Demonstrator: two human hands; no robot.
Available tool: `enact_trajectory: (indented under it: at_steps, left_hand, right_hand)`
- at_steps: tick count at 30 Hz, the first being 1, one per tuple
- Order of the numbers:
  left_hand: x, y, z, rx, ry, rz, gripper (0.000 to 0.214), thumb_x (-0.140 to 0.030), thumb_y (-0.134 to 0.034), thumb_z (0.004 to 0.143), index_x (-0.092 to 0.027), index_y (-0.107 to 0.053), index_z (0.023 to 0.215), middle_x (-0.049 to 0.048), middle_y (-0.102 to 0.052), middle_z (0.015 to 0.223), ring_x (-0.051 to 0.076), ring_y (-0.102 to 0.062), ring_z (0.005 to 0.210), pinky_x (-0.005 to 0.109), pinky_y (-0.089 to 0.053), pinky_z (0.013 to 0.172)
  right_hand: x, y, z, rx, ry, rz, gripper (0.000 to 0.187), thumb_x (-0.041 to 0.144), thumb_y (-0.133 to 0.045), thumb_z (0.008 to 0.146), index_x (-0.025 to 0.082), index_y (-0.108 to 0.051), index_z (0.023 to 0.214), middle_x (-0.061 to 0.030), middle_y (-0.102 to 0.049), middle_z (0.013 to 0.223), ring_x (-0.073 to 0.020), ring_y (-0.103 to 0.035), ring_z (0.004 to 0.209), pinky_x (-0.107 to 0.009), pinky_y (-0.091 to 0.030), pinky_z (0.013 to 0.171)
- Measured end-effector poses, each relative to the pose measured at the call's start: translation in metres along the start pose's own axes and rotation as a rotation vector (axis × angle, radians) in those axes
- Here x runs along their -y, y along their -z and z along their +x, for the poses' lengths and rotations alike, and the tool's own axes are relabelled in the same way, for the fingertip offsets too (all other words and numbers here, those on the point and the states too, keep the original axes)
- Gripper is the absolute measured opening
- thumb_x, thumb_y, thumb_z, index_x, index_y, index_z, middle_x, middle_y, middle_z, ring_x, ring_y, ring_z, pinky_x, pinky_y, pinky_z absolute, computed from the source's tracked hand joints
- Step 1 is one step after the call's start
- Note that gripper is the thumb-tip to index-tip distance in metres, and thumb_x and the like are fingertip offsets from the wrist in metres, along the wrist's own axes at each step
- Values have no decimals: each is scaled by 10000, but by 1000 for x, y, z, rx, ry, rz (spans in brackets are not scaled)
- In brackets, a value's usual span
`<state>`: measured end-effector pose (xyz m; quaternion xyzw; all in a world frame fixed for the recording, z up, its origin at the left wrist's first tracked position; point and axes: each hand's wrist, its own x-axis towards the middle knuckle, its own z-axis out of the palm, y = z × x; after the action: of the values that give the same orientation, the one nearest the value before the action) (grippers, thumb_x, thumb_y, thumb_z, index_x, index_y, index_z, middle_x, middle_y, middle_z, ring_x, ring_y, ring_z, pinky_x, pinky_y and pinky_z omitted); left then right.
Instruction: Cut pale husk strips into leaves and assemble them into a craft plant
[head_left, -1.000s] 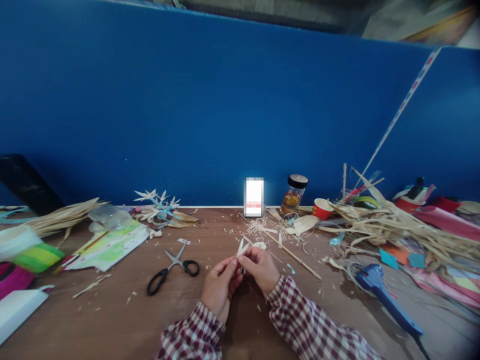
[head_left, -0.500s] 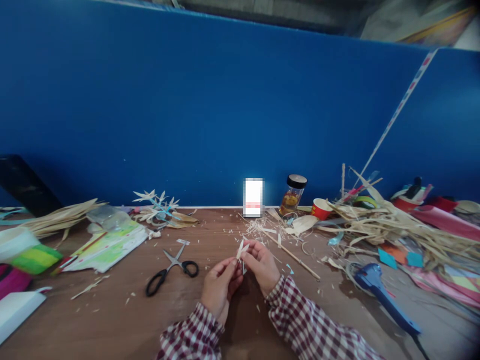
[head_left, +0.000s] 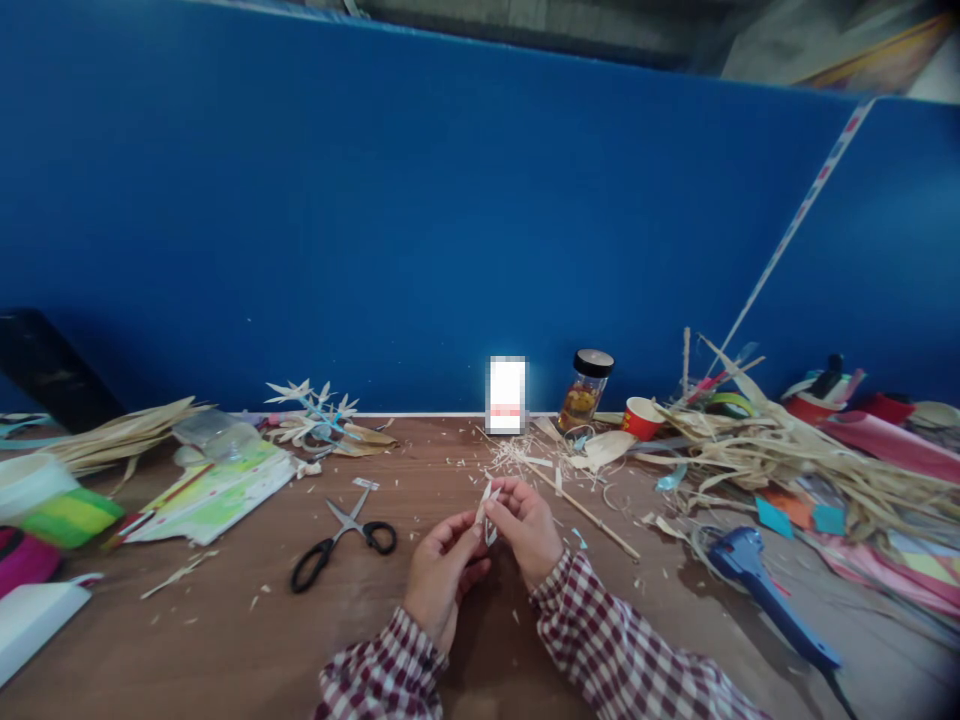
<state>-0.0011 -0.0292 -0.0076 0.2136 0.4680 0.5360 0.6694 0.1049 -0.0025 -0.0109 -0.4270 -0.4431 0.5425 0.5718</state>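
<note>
Near the middle of the table my left hand [head_left: 444, 568] and my right hand [head_left: 526, 527] meet, fingers pinched. Between the fingertips they share small pale pointed strips, like pieces of dried husk [head_left: 492, 521]; the lower ends are partly hidden by the fingers. Black-handled scissors [head_left: 343, 537] lie spread on the table, left of my left hand. Beyond my right hand, a thin wooden stick [head_left: 592, 514] rests slantwise by a heap of pale shavings [head_left: 517, 452].
A blue glue gun [head_left: 772, 596] lies at right, below a pile of dried strips [head_left: 757, 440]. Behind stand a lidded jar [head_left: 585, 392], a red cup [head_left: 643, 418] and a bright blurred screen [head_left: 507, 393]. Husk flowers on blue stems [head_left: 319, 415] and a paint-stained sheet [head_left: 217, 495] lie left.
The fingertips have shifted slightly on the pale strips, and the strips have turned a little. My left hand's fingers have moved slightly. Scissors and glue gun stay where they were.
</note>
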Motion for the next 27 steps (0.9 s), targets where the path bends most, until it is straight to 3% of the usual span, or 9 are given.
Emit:
enact_trajectory:
  at_steps: [12,18,27]
  left_hand:
    - [5,4,6,-5,-2,-30,143,-185,-694,627,-131,-625,740,26,-621,690,94,-580,601,182,-482,501]
    - [4,3,5,44,-4,31,365,-176,-707,612,-180,-588,956,39,-623,833,104,-581,654,203,-491,516]
    - [6,4,7,12,-38,18,260,-237,-749,544,-134,-625,748,7,-588,682,71,-537,579,168,-474,499]
  right_hand:
    - [-3,-1,-2,49,32,-5,255,269,-637,662,169,-529,870,42,-553,624,-81,-509,524,-201,-403,508]
    - [-1,2,2,11,24,32,253,263,-639,659,180,-520,866,25,-573,643,-103,-532,532,-217,-418,499]
    - [-2,1,-2,51,43,-37,239,248,-619,679,169,-520,882,38,-559,619,-88,-525,520,-209,-411,504]
